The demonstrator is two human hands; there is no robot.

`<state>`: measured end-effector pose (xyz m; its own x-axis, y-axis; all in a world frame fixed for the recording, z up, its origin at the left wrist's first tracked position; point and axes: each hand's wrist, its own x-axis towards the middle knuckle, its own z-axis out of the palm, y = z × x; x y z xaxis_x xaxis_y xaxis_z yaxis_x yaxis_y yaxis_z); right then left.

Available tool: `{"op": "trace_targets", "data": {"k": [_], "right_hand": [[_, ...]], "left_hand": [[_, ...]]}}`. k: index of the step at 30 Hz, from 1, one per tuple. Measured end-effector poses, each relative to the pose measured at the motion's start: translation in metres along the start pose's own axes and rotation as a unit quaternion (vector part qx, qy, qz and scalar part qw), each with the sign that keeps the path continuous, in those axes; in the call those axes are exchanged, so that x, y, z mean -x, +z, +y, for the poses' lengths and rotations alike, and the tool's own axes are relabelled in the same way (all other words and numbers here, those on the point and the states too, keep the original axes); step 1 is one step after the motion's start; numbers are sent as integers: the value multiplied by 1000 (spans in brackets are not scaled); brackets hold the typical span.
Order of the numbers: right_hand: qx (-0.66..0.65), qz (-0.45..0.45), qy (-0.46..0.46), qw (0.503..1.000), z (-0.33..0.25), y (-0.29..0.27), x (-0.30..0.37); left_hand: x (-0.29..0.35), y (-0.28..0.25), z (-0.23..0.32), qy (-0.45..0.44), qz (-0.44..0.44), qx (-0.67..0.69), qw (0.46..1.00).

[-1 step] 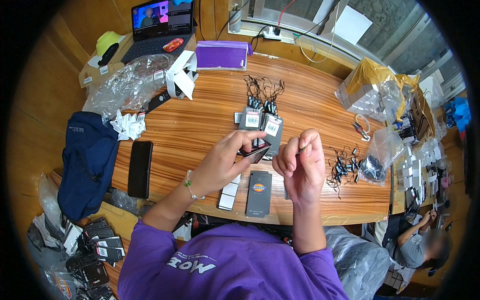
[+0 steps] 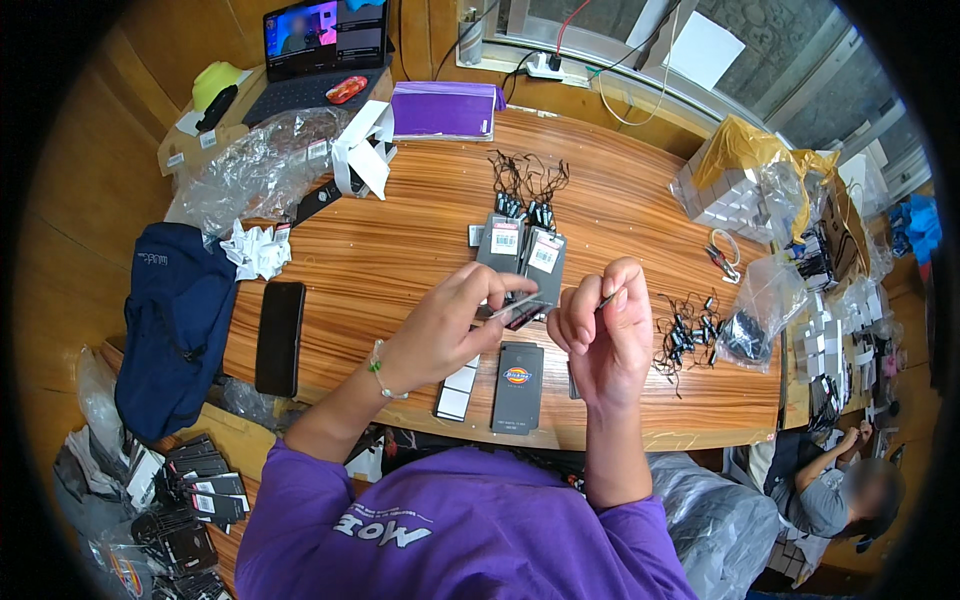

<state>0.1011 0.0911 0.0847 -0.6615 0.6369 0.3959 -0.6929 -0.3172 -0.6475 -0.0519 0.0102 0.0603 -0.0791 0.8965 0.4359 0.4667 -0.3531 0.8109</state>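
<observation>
Over the middle of the table, my left hand [image 2: 455,318] grips dark hang tags [image 2: 518,308], seen nearly edge-on between thumb and fingers. To its right my right hand [image 2: 607,325] is raised, thumb and forefinger pinched on a thin dark piece too small to make out. Just beyond lie finished-looking grey hang tags with white barcode stickers [image 2: 543,252], and black strings [image 2: 530,180] with small toggles stretch away from them. Nearer me are a grey hang tag [image 2: 517,388] with a coloured logo and a strip of white stickers [image 2: 459,388], partly under my left forearm's side.
A tangle of black strings [image 2: 690,330] lies right, beside a clear bag [image 2: 750,330] of black items. On the left are a phone [image 2: 280,338], a navy pouch [image 2: 180,330] and crumpled paper [image 2: 258,250]. A laptop [image 2: 325,45] stands far left; a co-worker [image 2: 830,490] sits lower right.
The tag in my left hand has turned from showing its dark face to nearly edge-on. My right hand has barely moved and keeps its pinch.
</observation>
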Motion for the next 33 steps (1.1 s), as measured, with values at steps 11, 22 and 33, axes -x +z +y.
{"op": "trace_targets", "data": {"k": [11,22,33], "right_hand": [[7,13,-26,1000,-1,-6,-6],[56,26,13,998,-1,-7,-1],[319,49,63,944,7,9,4]], "left_hand": [[-6,-5,0,39,-21,-66,997],[-6,-13,4,-33,-8,137,990],[-3,-17,4,-28,68,105,992]]}}
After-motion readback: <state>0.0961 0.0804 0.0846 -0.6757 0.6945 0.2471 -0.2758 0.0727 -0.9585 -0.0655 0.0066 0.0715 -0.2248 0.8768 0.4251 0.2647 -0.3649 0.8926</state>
